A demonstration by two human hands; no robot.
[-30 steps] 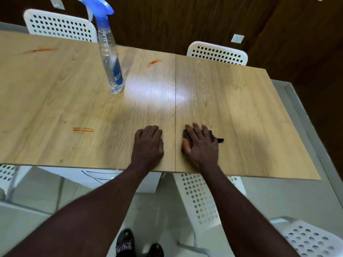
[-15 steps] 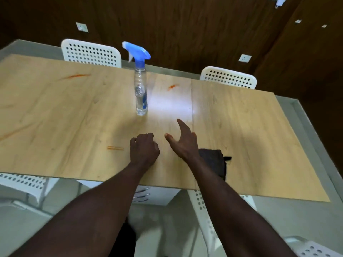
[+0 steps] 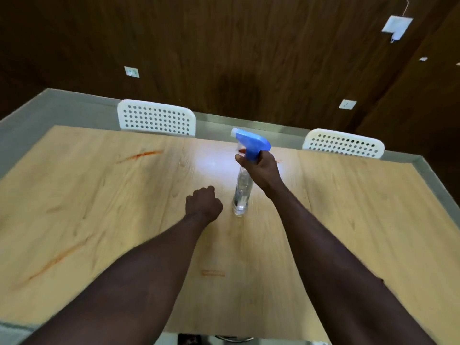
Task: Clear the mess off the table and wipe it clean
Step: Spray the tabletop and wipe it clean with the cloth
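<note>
A clear spray bottle (image 3: 241, 195) with a blue trigger head stands on the wooden table (image 3: 361, 220) near its middle. My right hand (image 3: 260, 168) grips the bottle's neck just under the blue head. My left hand (image 3: 202, 202) rests on the table to the bottle's left, fingers curled into a loose fist that holds nothing. Orange-red smears mark the table: a long smear at the far left (image 3: 139, 155), another long smear at the near left (image 3: 52, 262), and a short smear between my forearms (image 3: 212, 273). The dark cloth is out of sight.
Two white perforated chairs stand behind the far edge, the left chair (image 3: 156, 118) and the right chair (image 3: 343, 144). A dark wood-panelled wall (image 3: 249, 58) rises behind them. A grey floor strip runs around the table's far and right sides.
My right hand left the dark cloth, reached forward and took hold of the spray bottle's neck. The left hand curled up and stayed on the table. The view tilted up and the cloth dropped out of sight.
</note>
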